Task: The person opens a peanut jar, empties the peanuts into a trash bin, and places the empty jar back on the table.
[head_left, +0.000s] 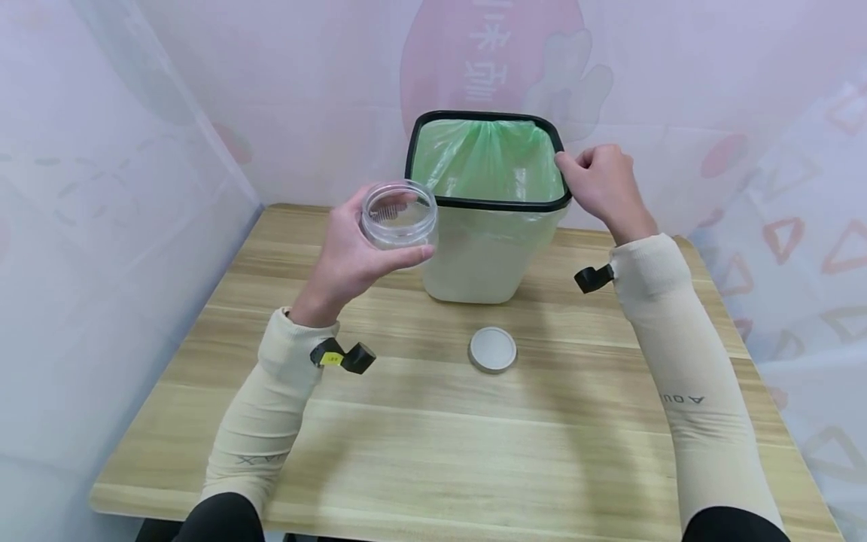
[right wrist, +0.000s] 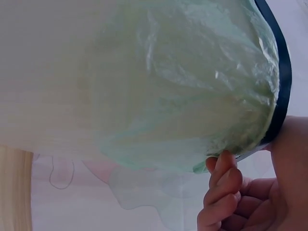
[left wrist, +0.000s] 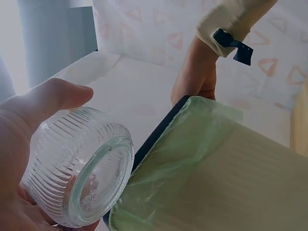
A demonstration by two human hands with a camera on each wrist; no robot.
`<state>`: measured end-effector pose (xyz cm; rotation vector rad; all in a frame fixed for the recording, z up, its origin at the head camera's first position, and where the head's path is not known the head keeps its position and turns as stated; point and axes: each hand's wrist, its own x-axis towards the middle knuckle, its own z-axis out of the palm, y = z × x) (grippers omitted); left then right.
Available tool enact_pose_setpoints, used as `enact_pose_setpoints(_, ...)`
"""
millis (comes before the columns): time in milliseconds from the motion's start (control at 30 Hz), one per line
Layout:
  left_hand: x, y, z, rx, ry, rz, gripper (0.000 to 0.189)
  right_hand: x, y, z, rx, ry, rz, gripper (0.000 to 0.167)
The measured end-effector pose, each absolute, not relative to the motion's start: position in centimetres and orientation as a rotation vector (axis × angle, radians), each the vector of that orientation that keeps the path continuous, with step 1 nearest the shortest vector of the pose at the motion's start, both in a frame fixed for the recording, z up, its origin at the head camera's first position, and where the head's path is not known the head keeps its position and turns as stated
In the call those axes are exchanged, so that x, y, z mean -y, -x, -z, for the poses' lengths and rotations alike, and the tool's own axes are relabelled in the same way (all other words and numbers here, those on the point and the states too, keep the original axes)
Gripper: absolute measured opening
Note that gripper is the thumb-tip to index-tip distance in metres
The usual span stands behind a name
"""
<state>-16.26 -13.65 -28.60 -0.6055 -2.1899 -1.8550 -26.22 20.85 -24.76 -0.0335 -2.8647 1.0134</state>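
Note:
My left hand [head_left: 345,256] holds a clear, ribbed glass jar [left wrist: 79,163] without a lid, thumb on one side and fingers round the other. In the head view the jar overlaps the left front corner of a pale trash bin [head_left: 481,252], and its open mouth faces up toward the camera. No contents show in it. My right hand [head_left: 603,184] pinches the bin's black rim [head_left: 497,205] at the right side, thumb over the edge and curled fingers [right wrist: 224,187] below it outside. A green bag [head_left: 491,158] lines the bin, folded out over the rim.
A round whitish lid [head_left: 493,349] lies on the wooden table [head_left: 433,452] in front of the bin. Printed sheets [head_left: 325,90] hang behind and along both sides of the table.

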Motion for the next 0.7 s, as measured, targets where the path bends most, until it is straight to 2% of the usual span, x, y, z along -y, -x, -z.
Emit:
enact_pose_setpoints(167,13.5,15.8,29.5,2.224,0.636,1.851,0.079,-20.9,25.8,25.0,2.850,0.012,-1.014,0.051)
enact_pose_setpoints(700,13.5,16.3,33.5,2.389,0.660,1.793,0.082,-21.4,24.4,26.0,2.774,-0.033,-1.021,0.057)
